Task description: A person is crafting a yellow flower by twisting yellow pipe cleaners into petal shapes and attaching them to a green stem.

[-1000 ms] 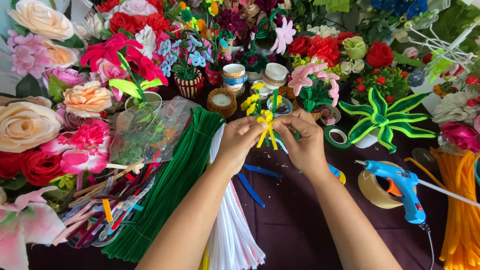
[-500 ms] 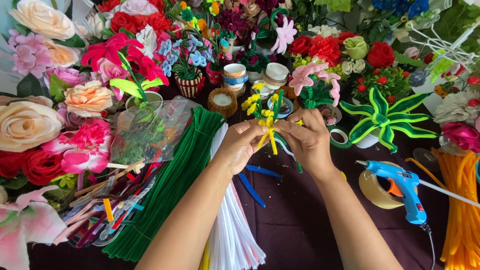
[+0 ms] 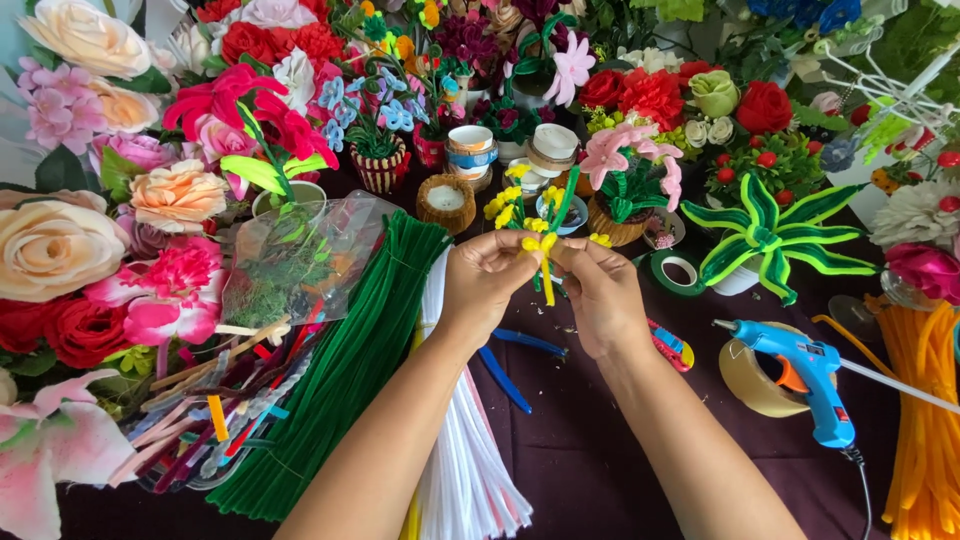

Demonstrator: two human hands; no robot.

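Holding a small pipe-cleaner flower sprig (image 3: 541, 232) between them, the left hand (image 3: 487, 275) and right hand (image 3: 598, 290) meet above the dark table (image 3: 600, 460), fingertips pinched on the sprig's yellow blossoms and green stem. The hands are together, each clamped on the sprig, which stands nearly upright with its stem top rising toward the small pots behind.

Compared with a second ago, the hands sit slightly lower and closer to the camera, and the yellow blossom cluster that stuck up above the fingers is now mostly gathered between the fingertips, with one yellow piece hanging down below them. Half a second ago the grip looked much the same; the sprig has tilted a little more upright since.

To the left lie a green pipe-cleaner bundle (image 3: 340, 380) and a white bundle (image 3: 460, 470), just beside the left forearm. A blue glue gun (image 3: 800, 375) rests on a tape roll (image 3: 750, 380) to the right, well apart from the hands, unmoved. An orange bundle (image 3: 925, 420) lies at the right edge.
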